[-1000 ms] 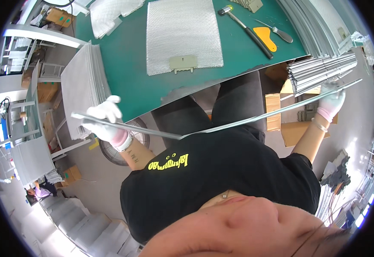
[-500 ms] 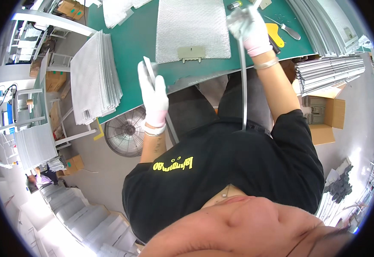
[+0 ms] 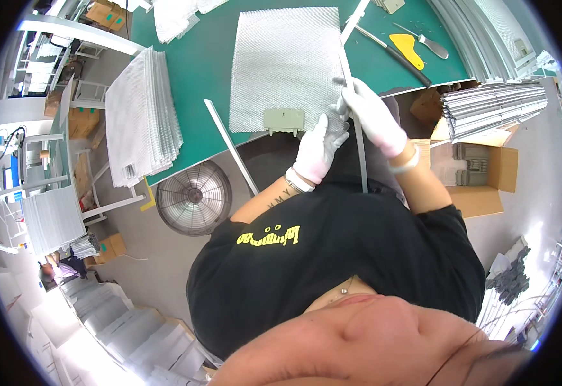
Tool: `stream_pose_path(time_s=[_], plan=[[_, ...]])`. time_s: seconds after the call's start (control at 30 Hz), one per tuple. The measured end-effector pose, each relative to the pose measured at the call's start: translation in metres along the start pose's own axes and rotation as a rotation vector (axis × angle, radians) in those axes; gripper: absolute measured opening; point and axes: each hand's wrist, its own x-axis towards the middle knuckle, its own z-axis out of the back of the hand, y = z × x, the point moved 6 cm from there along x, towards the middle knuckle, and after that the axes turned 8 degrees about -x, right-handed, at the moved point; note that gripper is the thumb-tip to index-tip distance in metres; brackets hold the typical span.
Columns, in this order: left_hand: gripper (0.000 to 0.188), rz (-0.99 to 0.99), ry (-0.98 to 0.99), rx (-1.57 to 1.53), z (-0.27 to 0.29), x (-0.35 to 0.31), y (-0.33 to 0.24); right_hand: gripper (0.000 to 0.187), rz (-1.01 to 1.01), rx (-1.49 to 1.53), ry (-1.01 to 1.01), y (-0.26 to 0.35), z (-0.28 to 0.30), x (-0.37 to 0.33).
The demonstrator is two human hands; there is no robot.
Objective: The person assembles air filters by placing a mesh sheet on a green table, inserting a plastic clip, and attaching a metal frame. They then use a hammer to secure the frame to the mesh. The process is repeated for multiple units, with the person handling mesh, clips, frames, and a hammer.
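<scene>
The mesh (image 3: 284, 67) lies at upper centre, above the left hand (image 3: 317, 152), which is half closed at its lower-right corner; grip unclear. The right hand (image 3: 372, 118), fingers curled, holds the strip (image 3: 361, 161) beside the mesh's right edge.

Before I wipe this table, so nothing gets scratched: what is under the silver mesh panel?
Green tabletop shows to either side of the silver mesh panel; anything directly beneath the panel is covered, so I can't tell.
</scene>
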Motion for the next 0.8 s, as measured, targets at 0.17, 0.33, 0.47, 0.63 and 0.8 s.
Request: stream_pose_path(time_s=[0.17, 0.33, 0.47, 0.63, 0.8], plan=[[0.035, -0.119, 0.128, -0.252, -0.047, 0.033, -0.045, 0.061, 0.089, -0.012, -0.236, -0.019, -0.007, -0.038], [0.03, -0.175, 0.144, -0.268, -0.052, 0.095, -0.062, 0.059, 0.126, 0.156, -0.072, -0.031, -0.005, -0.01], [0.023, -0.167, 0.122, -0.312, -0.056, 0.101, -0.059, 0.061, 0.122, 0.206, -0.024, -0.029, -0.004, 0.0], [0.024, -0.21, 0.158, -0.241, -0.054, 0.108, -0.063, 0.069, 0.07, 0.22, -0.038, -0.024, -0.006, -0.002], [0.022, -0.312, 0.18, 0.161, -0.06, 0.103, -0.071, 0.061, 0.032, 0.188, -0.061, -0.027, -0.001, -0.008]])
